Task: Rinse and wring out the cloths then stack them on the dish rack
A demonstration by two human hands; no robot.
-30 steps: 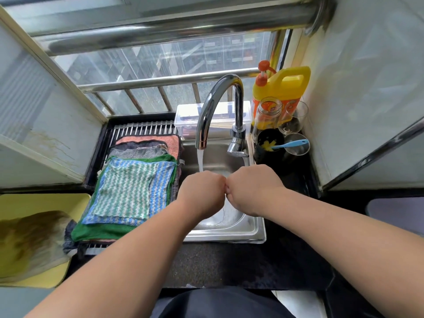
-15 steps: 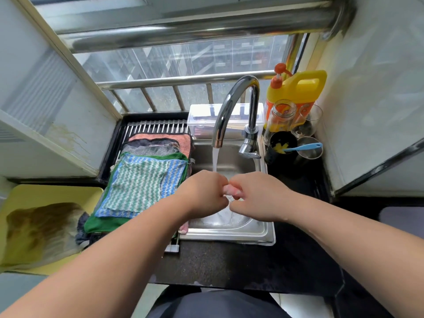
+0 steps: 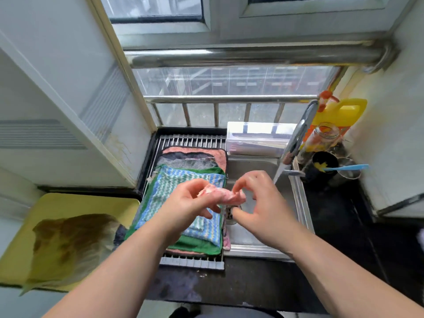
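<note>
**Entry: pink cloth held at the rack/sink edge**

We are gripping a twisted pink cloth (image 3: 223,195) at both ends. Our left hand (image 3: 192,203) is curling its fingers round the left end, and our right hand (image 3: 261,203) is pinching the right end. The cloth is hanging above the border between the stainless steel sink (image 3: 300,203) and the metal-bar dish rack (image 3: 190,141). A stack of folded cloths (image 3: 169,187), a blue-green striped one on top, is lying on the rack. Water is running from the curved chrome tap (image 3: 298,136).

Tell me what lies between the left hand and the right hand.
A bunched pink cloth, held by the left hand and right hand; the head view shows it.
</note>
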